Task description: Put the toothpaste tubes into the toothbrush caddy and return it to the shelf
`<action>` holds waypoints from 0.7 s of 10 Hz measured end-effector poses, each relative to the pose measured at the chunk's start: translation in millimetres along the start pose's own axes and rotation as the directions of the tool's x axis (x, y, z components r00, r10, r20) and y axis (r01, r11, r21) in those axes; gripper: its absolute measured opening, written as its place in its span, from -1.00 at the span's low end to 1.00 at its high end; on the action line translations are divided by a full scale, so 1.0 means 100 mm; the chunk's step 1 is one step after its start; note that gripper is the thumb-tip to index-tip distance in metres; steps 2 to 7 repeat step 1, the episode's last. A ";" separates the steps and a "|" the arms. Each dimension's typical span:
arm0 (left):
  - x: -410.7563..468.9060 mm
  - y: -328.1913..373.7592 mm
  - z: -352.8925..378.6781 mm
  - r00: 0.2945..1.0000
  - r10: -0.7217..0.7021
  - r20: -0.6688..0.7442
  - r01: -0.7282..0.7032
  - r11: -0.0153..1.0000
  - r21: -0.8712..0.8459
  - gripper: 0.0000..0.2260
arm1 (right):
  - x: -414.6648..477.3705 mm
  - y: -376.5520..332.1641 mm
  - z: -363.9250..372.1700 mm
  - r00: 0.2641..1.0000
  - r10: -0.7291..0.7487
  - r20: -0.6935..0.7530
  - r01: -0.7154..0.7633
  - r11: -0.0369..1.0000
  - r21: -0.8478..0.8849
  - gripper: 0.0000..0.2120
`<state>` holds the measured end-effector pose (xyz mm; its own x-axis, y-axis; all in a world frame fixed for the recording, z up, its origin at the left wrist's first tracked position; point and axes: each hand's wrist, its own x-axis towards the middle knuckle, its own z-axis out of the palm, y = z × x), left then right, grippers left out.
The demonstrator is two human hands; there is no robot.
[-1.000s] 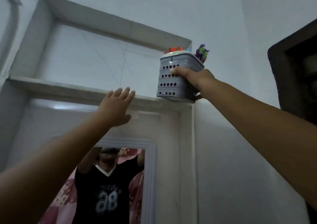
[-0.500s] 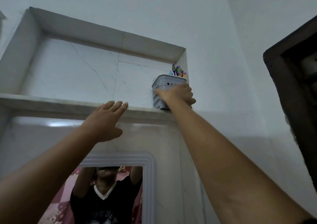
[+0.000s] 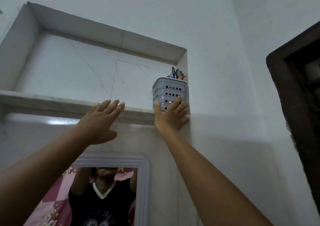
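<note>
The grey perforated toothbrush caddy stands upright on the white stone shelf, at the far right end of the wall niche and against its side wall. Purple and green toothbrush heads stick out of its top, and a sliver of red shows at the rim beside them. No toothpaste tube can be made out clearly. My right hand reaches up to the caddy's base, thumb on its left corner and fingers across its lower front. My left hand is raised with fingers spread, its tips at the shelf's front edge, holding nothing.
Left of the caddy, the shelf carries nothing I can see. A mirror with a white ribbed frame hangs below the shelf and reflects a person in a black shirt. A dark wooden frame runs down the right side.
My right hand carried the caddy from in front of the niche onto the shelf's right end, then slid down to its base. My left hand stayed near the shelf edge.
</note>
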<state>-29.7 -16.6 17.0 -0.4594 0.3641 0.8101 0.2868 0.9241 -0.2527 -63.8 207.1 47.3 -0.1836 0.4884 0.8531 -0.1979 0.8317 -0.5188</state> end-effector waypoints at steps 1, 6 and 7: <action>0.00 0.04 -0.10 0.998 -0.022 0.066 0.022 1.000 -0.002 -0.13 | -0.28 0.20 -0.10 0.987 -0.067 0.146 0.066 0.998 0.013 -0.16; 0.00 0.04 -0.10 0.998 -0.022 0.066 0.022 1.000 -0.002 -0.13 | -0.28 0.20 -0.10 0.987 -0.067 0.146 0.066 0.998 0.013 -0.16; 0.00 0.04 -0.10 0.998 -0.022 0.066 0.022 1.000 -0.002 -0.13 | -0.28 0.20 -0.10 0.987 -0.067 0.146 0.066 0.998 0.013 -0.16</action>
